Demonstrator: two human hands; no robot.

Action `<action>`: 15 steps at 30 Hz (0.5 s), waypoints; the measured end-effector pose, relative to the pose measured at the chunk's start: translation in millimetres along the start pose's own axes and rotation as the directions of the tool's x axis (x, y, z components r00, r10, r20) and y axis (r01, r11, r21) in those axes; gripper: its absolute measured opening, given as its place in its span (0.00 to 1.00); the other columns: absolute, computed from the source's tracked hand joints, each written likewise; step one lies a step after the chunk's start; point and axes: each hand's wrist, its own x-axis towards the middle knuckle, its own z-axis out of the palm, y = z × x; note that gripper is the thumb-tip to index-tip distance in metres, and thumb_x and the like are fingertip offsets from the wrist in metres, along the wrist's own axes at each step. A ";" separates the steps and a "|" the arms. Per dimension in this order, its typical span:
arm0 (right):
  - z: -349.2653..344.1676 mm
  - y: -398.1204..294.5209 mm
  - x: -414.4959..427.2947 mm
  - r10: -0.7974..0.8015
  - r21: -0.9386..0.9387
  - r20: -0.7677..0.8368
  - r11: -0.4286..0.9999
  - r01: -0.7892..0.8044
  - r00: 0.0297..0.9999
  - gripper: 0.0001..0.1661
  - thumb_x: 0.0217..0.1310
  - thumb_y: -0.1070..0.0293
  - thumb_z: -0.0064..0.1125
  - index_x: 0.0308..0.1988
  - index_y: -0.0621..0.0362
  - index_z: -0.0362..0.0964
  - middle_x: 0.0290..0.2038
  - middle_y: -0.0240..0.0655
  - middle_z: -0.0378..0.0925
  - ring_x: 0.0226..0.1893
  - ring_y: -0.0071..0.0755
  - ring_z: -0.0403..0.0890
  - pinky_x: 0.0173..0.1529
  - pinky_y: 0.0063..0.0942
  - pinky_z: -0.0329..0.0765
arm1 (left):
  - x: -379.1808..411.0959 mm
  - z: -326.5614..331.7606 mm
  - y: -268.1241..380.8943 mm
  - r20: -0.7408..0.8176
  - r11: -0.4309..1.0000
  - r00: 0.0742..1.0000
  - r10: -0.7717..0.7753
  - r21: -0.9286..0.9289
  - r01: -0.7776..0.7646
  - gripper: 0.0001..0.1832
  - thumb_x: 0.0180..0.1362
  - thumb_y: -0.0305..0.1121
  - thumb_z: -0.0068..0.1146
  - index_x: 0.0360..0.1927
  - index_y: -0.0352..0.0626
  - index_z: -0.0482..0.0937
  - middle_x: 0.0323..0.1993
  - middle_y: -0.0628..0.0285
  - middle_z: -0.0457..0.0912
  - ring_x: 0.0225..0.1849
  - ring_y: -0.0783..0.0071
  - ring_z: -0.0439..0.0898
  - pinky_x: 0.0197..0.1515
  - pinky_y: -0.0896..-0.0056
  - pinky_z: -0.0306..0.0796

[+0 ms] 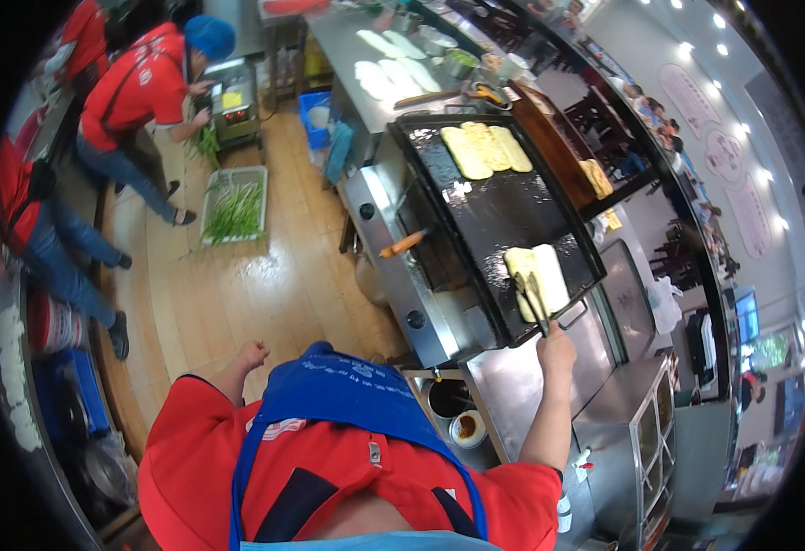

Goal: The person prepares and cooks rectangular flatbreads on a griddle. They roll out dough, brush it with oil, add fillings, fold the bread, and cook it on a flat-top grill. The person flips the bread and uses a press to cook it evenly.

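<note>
My right hand grips a pair of metal tongs at the near end of a black flat griddle. The tongs' arms lie over two pale flatbreads side by side, the yellower left one and the whiter right one. Whether the tips pinch the bread I cannot tell. At the griddle's far end lie three yellowish flatbreads, touching one another. My left hand hangs over the floor left of my blue apron, fingers curled, with nothing visible in it.
White dough pieces lie on the steel counter beyond the griddle. An orange handle juts out from the stove front. A crate of green onions stands on the floor. A co-worker bends over a machine.
</note>
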 end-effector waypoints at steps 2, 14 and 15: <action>6.6 -3.8 -1.4 -0.104 -0.070 -0.153 0.993 0.094 0.983 0.22 0.55 0.69 0.45 0.51 0.61 0.65 0.29 0.47 0.76 0.27 0.45 0.78 0.31 0.38 0.74 | -6.1 0.7 -29.8 -0.024 0.997 0.999 -0.036 -0.069 0.034 0.15 0.50 0.38 0.52 0.32 0.33 0.78 0.22 0.54 0.80 0.21 0.68 0.79 0.30 0.68 0.72; 47.2 -178.8 32.4 -0.477 0.788 0.615 0.343 -0.512 0.628 0.07 0.58 0.72 0.44 0.31 0.63 0.67 0.24 0.36 0.73 0.20 0.26 0.73 0.20 0.20 0.72 | -54.2 -1.3 -99.3 -0.048 0.947 0.989 -0.139 -0.297 0.119 0.16 0.51 0.37 0.54 0.35 0.32 0.75 0.24 0.55 0.78 0.22 0.68 0.79 0.25 0.70 0.71; 55.4 -186.4 47.4 -0.554 0.789 0.595 0.262 -0.556 0.583 0.07 0.57 0.73 0.45 0.32 0.66 0.67 0.26 0.39 0.74 0.22 0.28 0.75 0.24 0.22 0.76 | -51.3 -2.2 -102.1 -0.064 0.942 0.988 -0.142 -0.317 0.115 0.16 0.51 0.37 0.54 0.35 0.32 0.75 0.24 0.55 0.78 0.22 0.68 0.78 0.25 0.70 0.71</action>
